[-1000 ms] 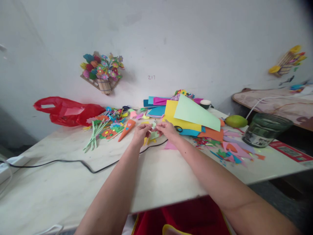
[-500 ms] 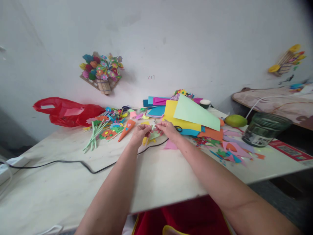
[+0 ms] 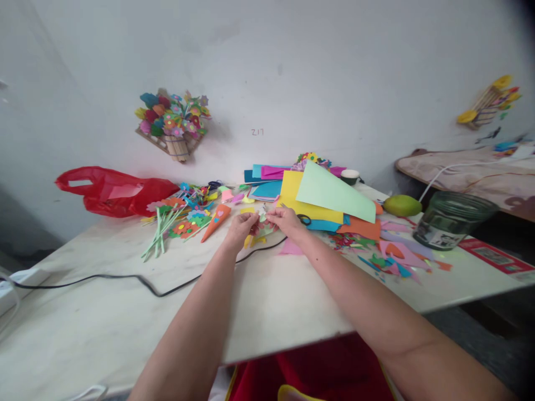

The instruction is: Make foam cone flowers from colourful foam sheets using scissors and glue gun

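OK so you've got both hands up over the middle of the marble-look table (image 3: 104, 323), nearly meeting. Your left hand (image 3: 243, 227) has its thumb and fingertips drawn together, and your right hand (image 3: 286, 220) is doing the same from the other side. Looks like the two of you-know-what fingers are pinching a small pale craft piece (image 3: 262, 214) between them, right in the gap, but it's tiny and blurry, so I can't tell its exact shape.

Just under your fingers there are some yellow scraps (image 3: 253, 241), and a pink scrap (image 3: 291, 248) sits below your right wrist. The black cable (image 3: 144, 281) runs across the table and passes close below your hands. Right beside your right hand there's a black loop handle (image 3: 304, 220), scissors by the look of it, next to the yellow sheet (image 3: 290, 189), which has a pale green sheet (image 3: 334, 192) lying partly over it.

On your left, the nearest thing is an orange cone (image 3: 216, 221) with little hearts on it, then foam flowers (image 3: 184, 228) and a crisscrossed bunch of pale green stems (image 3: 159, 231). The red plastic bag (image 3: 111, 192) is slumped behind those. Way over on your right you've got a green fruit (image 3: 402, 205) and a glass jar (image 3: 453, 220), both well apart from your hands.
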{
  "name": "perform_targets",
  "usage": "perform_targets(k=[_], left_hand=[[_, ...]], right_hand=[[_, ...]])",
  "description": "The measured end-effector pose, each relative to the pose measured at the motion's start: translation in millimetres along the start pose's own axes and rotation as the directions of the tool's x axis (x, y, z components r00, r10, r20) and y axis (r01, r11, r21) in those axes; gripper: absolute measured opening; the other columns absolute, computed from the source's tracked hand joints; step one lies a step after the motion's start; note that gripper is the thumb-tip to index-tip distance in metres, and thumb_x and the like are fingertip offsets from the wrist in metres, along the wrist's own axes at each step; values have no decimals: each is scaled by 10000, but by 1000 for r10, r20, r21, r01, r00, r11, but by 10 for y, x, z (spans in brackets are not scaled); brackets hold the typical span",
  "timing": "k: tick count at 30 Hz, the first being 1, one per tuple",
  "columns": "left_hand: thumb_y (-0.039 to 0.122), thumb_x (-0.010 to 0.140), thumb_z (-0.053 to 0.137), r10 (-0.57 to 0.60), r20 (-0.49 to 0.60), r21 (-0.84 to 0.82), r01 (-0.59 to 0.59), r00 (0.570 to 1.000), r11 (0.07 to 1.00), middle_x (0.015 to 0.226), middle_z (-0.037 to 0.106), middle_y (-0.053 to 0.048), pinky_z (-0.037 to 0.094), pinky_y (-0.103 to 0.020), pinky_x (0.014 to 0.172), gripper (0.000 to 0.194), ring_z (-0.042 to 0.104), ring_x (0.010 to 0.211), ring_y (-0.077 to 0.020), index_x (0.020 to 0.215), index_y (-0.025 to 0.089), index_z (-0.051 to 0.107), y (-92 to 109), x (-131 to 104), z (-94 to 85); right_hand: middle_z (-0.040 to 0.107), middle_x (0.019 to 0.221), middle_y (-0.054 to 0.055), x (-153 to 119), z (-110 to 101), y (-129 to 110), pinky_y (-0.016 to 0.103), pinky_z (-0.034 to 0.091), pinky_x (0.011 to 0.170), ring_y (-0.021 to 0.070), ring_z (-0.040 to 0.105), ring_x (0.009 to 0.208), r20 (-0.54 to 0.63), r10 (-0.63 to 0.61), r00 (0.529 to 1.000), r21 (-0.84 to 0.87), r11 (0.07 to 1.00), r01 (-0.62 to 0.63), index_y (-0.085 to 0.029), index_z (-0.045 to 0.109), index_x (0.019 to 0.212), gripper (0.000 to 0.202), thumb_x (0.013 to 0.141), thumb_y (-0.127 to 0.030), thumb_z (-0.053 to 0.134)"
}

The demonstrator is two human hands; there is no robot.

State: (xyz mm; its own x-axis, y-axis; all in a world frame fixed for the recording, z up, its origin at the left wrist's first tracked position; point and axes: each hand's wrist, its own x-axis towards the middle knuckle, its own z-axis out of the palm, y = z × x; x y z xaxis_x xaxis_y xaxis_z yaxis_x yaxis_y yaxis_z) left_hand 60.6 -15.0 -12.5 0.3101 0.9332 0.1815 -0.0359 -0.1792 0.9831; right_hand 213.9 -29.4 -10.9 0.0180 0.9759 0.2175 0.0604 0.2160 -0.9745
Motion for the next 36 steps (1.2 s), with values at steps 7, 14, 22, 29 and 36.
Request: perform_targets(k=[7,14,22,29,36], left_hand=[[477,596,765,-19,57,26,18,998,999,586,610,-15,386,-229,496,393,489,465,-79,646,137,575,13,-6,-46],[464,641,736,73,22,12,-74,997,997,568,600,-14,369,-222,481,362,471,454,-72,632,139,577,-12,22,-47],[418,648,730,126,-23,26,-125,992,992,540,590,-6,354,-221,474,313,453,452,-73,626,147,576,-9,23,-19],[427,648,702,42,3,-16,-42,999,999,575,615,-28,377,-233,495,311,492,475,-89,630,147,569,14,-8,0],[484,671,686,30,23,-9,-29,999,1000,594,618,-31,387,-236,496,355,500,477,-93,649,150,568,-9,4,-3]], right_hand=[[616,559,-18,11,-35,25,205,418,501,67,495,462,78,-16,997,25,1000,14,-142,630,637,103,716,-207,641],[651,649,5,12,-78,71,219,413,525,93,538,542,165,-53,985,151,988,28,-158,646,655,233,714,-380,614],[649,631,4,-6,-43,44,214,413,509,90,530,534,103,-57,993,82,995,49,-153,666,669,151,674,-302,643],[652,596,0,7,-30,39,212,426,494,77,511,478,51,-12,999,68,998,8,-147,656,652,79,678,-221,667],[645,581,-9,19,-28,43,190,417,468,74,521,484,-6,-5,1000,62,998,5,-148,661,685,50,683,-195,645]])
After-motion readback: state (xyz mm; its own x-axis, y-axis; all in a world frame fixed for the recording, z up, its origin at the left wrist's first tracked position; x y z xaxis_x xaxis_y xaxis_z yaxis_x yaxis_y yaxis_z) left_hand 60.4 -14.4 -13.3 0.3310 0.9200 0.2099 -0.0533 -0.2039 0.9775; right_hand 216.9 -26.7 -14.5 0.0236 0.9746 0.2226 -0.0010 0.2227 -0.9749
